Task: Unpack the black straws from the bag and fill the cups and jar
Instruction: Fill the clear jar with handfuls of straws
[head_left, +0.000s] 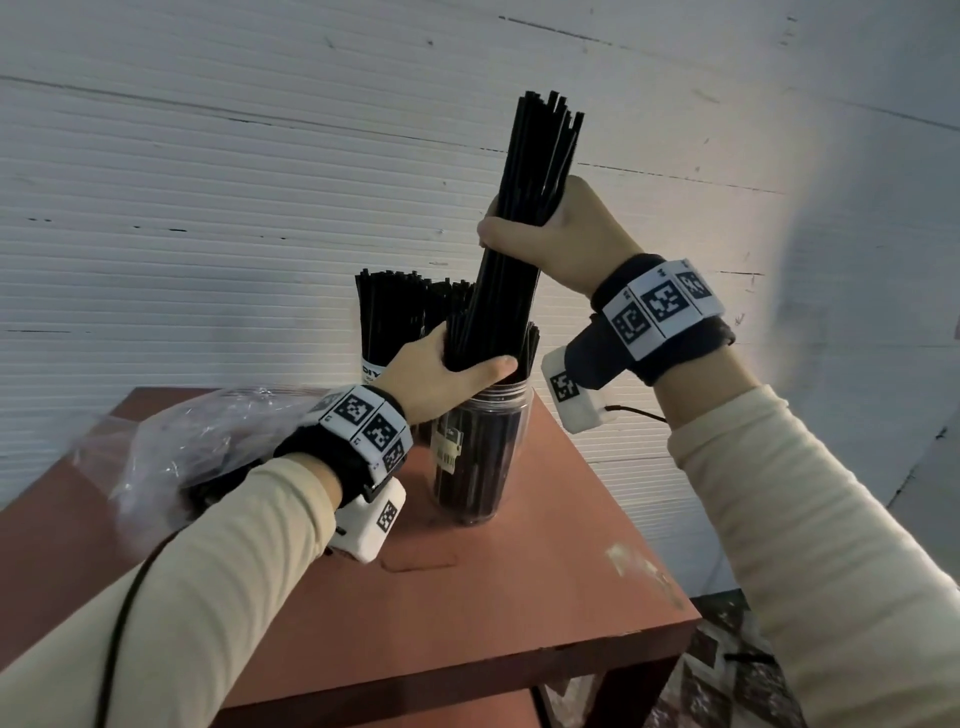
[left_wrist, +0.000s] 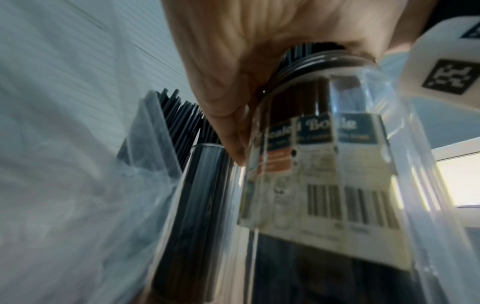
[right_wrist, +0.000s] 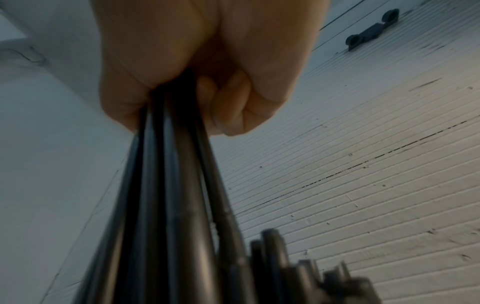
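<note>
Bundle axis: the tall bundle of thin black plastic straws (head_left: 524, 228) stands near upright, leaning right, its foot in the clear plastic jar (head_left: 480, 457).
Right hand (head_left: 556, 239): fist wrapped round mid-bundle.
Left hand (head_left: 447, 374): curled round the straws just above the jar mouth, the nearer hand.

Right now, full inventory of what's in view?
straw bundle: one, black, gripped by both hands, lower end at the jar mouth
jar: one, clear with label, on the table, holds black straws
cups: at least one, white, behind the jar, full of black straws; others hidden
bag: one, clear plastic, on the table's left
table: one, reddish brown
wall: white, ribbed
left hand: round the bundle at the jar's rim
right hand: fist round the bundle, higher up
</note>
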